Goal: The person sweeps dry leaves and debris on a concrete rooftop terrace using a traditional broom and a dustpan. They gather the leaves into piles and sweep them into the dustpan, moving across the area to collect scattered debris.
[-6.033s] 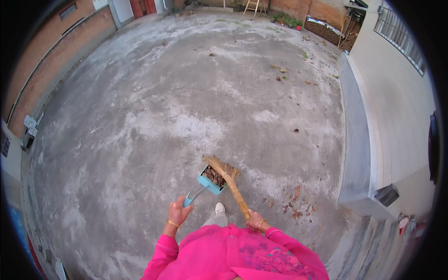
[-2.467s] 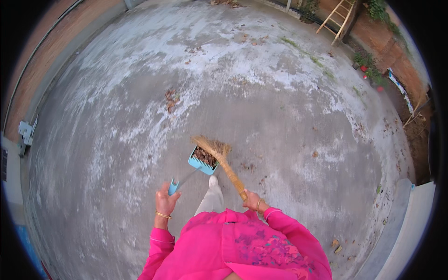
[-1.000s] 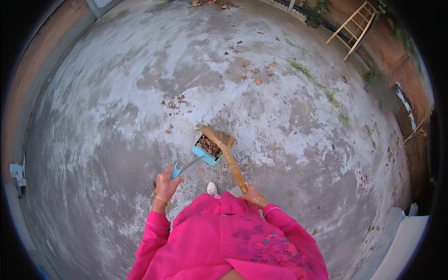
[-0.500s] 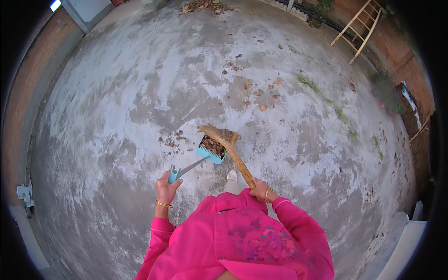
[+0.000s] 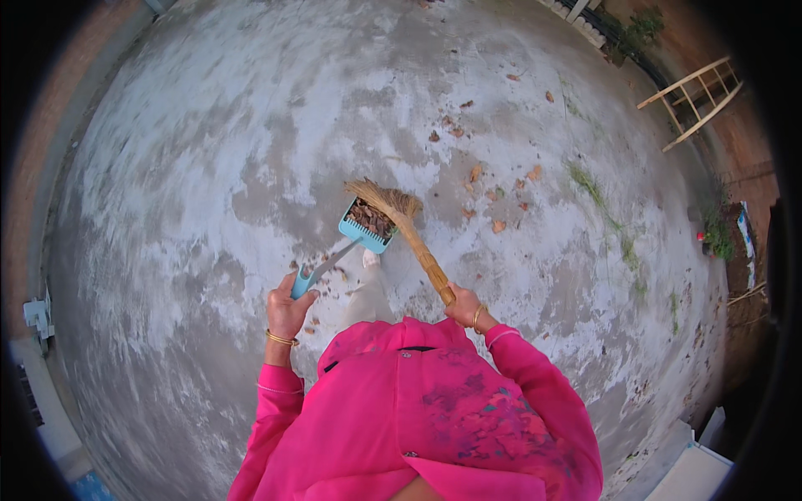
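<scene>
My left hand (image 5: 288, 311) is closed around the light blue end of a long-handled dustpan (image 5: 368, 242). Brown dry leaves (image 5: 368, 219) fill much of its toothed pan. In my right hand (image 5: 468, 306) is the stick of a straw broom (image 5: 428, 265), slanting up and to the left. Its bristles lie over the far right side of the pan, hiding part of the leaves. Both tools are in front of me, close to my light-coloured shoe (image 5: 371, 260).
Loose leaves (image 5: 499, 225) lie scattered ahead and to the right on the grey, blotchy concrete floor (image 5: 276, 150). Green grass stalks (image 5: 597, 196) are strewn farther right. A wooden ladder (image 5: 693, 98) leans by the right wall. Small leaf bits lie beside the dustpan handle.
I have stepped forward with the dustpan and broom, and the view has turned a little left. The leaf bits once left of the pan now lie nearer me. Both grips are unchanged.
</scene>
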A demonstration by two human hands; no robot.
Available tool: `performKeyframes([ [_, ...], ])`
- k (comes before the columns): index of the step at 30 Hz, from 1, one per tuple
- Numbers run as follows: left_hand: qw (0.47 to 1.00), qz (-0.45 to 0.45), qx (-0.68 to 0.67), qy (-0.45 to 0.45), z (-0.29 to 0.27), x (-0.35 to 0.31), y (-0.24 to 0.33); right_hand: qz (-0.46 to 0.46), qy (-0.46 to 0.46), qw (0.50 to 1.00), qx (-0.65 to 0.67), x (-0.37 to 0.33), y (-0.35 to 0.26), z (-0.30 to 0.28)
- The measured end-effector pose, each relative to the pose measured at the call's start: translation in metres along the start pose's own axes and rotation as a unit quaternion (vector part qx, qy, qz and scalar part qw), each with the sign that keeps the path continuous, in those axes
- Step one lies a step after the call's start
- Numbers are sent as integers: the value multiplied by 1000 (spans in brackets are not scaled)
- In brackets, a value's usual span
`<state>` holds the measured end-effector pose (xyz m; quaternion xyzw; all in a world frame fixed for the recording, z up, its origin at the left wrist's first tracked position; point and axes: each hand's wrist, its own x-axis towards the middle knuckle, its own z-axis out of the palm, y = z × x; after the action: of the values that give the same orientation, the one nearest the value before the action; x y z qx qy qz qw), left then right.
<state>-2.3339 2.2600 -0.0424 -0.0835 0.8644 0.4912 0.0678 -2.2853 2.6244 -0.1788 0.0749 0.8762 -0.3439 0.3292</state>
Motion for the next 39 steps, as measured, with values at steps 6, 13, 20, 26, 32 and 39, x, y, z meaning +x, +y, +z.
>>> performKeyframes([
  [6, 999, 7, 2, -39, -13, 171, 14, 0, 48, 999, 3, 100, -69, -44],
  [13, 996, 58, 53, -53, -15, 341, 40, 0, 60, 998, -5, 219, -119, -121],
  [20, 999, 5, 31, -39, 12, 496, 76, 35, 15, 995, 95, 364, -150, -223],
  [26, 999, 37, 26, -21, 12, 621, 128, -1, 25, 996, 80, 478, -207, -322],
  [32, 997, 42, 55, -17, 12, 754, 160, 77, -40, 979, 184, 580, -250, -410],
  [39, 994, 72, 60, -56, 27, 944, 184, 66, 38, 974, 216, 702, -291, -470],
])
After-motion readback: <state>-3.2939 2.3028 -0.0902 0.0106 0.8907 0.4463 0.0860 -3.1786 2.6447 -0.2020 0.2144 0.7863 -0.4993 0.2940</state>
